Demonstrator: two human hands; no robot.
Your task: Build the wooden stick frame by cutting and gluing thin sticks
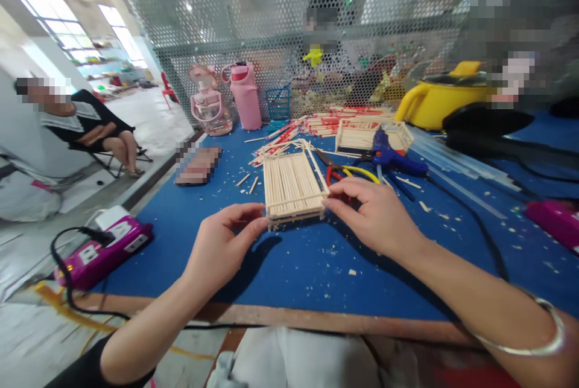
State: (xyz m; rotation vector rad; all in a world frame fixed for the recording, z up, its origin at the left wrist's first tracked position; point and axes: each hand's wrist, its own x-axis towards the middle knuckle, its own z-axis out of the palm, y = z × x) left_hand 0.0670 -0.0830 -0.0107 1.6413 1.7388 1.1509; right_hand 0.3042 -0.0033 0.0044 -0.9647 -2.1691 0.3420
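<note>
Tray (296,201): between left hand (226,240) and right hand (373,213), slightly ahead; its long axis seems to run away from them, and neither is nearer, both touch it
Left hand: thumb and fingers narrow, holding the near left corner
Right hand: pinching the near right corner
Sticks (292,174): thin, pale wood, side by side, making the tray's ribbed floor
Glue gun (398,160): blue, smooth, beyond the right hand
Table (289,273): flat, blue, under both hands

Short black sleeve (104,373), silvery bangle (560,335), pale clothing (307,358)
</note>
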